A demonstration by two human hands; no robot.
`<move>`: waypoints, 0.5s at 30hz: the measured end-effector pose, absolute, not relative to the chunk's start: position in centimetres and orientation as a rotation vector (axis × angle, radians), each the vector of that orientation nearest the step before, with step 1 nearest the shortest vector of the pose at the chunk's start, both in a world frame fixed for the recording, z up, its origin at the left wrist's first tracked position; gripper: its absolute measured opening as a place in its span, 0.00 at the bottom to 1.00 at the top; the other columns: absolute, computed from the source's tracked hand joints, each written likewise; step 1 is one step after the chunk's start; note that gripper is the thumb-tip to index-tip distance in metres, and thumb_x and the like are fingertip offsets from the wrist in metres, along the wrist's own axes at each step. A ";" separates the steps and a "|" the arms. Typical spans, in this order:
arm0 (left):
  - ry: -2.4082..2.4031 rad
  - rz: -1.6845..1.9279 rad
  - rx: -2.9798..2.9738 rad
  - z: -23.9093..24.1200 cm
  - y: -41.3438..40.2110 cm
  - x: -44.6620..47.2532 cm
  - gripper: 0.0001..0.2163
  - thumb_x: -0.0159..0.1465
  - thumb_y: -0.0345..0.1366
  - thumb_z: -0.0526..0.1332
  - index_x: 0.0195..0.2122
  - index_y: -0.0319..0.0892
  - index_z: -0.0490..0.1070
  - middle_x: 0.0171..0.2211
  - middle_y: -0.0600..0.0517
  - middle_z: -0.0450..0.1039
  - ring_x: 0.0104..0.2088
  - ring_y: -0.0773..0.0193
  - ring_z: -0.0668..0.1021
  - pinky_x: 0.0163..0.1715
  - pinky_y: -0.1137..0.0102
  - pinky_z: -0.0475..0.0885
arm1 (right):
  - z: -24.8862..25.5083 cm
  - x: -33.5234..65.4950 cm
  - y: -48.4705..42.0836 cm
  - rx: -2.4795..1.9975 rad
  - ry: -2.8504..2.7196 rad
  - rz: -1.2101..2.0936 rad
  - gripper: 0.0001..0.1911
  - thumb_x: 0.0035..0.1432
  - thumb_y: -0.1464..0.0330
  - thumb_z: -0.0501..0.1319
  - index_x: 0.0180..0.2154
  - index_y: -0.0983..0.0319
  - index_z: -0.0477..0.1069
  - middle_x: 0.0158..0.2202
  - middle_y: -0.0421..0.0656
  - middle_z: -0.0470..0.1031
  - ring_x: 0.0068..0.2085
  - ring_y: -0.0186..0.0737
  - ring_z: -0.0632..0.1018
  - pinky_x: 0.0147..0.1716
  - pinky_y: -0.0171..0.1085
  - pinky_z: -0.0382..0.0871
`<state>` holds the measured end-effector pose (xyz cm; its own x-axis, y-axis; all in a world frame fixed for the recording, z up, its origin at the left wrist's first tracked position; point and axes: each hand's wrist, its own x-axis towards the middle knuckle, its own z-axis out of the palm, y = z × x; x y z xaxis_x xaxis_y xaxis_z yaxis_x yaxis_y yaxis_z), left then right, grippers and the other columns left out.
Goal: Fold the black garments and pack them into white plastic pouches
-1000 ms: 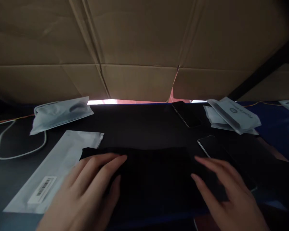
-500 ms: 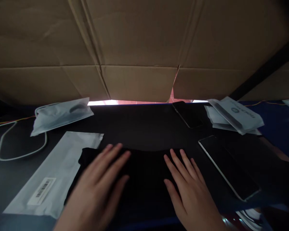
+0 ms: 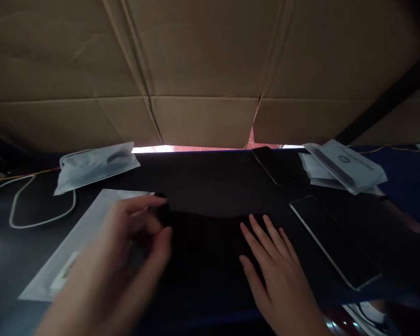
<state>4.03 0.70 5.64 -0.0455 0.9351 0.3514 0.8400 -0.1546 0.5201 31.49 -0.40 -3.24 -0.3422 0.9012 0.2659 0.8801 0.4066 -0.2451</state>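
A piece of black cloth [image 3: 206, 252] lies on the dark table in front of me, hard to tell apart from the surface. My right hand [image 3: 278, 268] rests flat on its right part, fingers spread, palm down. At the cloth's left end, my left hand [image 3: 126, 252] is curled, slightly blurred, with a raised black edge of the cloth between thumb and fingers. Beneath that hand, a white zip bag [image 3: 87, 228] with a barcode label [image 3: 65, 270] is partly covered.
At the back left lie another white bag [image 3: 100, 163] and a white cable [image 3: 16, 205]. To the right are a large phone [image 3: 336, 242], a smaller phone [image 3: 273, 165] and several white printed pouches [image 3: 348, 165]. A cardboard sheet [image 3: 203, 56] stands behind the table.
My left hand has gone from lying flat on the cloth to a curled grip at its left end, moving a little left. My right hand stays flat in place.
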 end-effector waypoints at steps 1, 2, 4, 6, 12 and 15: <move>1.814 1.079 2.102 6.0 0.9 6.0 0.17 0.74 0.42 0.61 0.62 0.54 0.66 0.32 0.59 0.76 0.27 0.65 0.81 0.24 0.72 0.77 | -3.3 31.5 -0.4 -1.529 -2.310 0.077 0.30 0.80 0.59 0.53 0.77 0.55 0.58 0.78 0.44 0.60 0.78 0.62 0.60 0.70 0.72 0.66; 1.720 1.067 2.156 6.2 1.1 7.6 0.15 0.74 0.38 0.60 0.61 0.54 0.67 0.35 0.58 0.78 0.29 0.65 0.83 0.27 0.71 0.79 | -3.3 31.6 -0.5 -1.521 -2.311 0.075 0.29 0.80 0.59 0.53 0.76 0.54 0.58 0.78 0.44 0.61 0.78 0.61 0.60 0.69 0.72 0.66; 1.557 1.041 2.332 5.7 1.3 9.6 0.14 0.75 0.35 0.59 0.60 0.52 0.68 0.39 0.55 0.81 0.35 0.63 0.84 0.33 0.69 0.81 | -3.5 31.7 -0.5 -1.488 -2.306 0.071 0.29 0.80 0.60 0.53 0.77 0.54 0.57 0.78 0.44 0.62 0.78 0.61 0.61 0.69 0.73 0.67; 1.597 1.083 2.408 4.7 1.3 9.6 0.12 0.76 0.34 0.59 0.59 0.50 0.70 0.40 0.53 0.80 0.38 0.60 0.83 0.37 0.65 0.80 | -3.7 31.9 -0.5 -1.462 -2.297 0.080 0.31 0.79 0.60 0.54 0.78 0.53 0.53 0.77 0.45 0.63 0.78 0.61 0.61 0.68 0.74 0.67; 2.117 0.795 2.121 2.1 -0.4 3.4 0.22 0.75 0.57 0.56 0.60 0.46 0.66 0.46 0.44 0.79 0.45 0.47 0.86 0.41 0.55 0.82 | -3.5 32.1 -0.5 -1.440 -2.202 0.216 0.32 0.80 0.64 0.51 0.79 0.48 0.48 0.77 0.42 0.63 0.77 0.56 0.64 0.69 0.70 0.68; 2.126 0.742 2.008 1.4 -1.5 1.6 0.21 0.77 0.58 0.51 0.58 0.49 0.65 0.48 0.45 0.81 0.46 0.47 0.87 0.42 0.54 0.82 | -3.3 32.1 -0.6 -1.454 -2.161 0.251 0.31 0.80 0.65 0.51 0.79 0.47 0.50 0.77 0.40 0.64 0.77 0.54 0.64 0.70 0.69 0.67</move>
<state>1.58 -1.45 1.35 -0.1095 0.9649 0.2388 0.9039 -0.0033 0.4278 32.07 -0.55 -3.33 -0.2894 0.9042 0.3142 0.8080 0.4067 -0.4264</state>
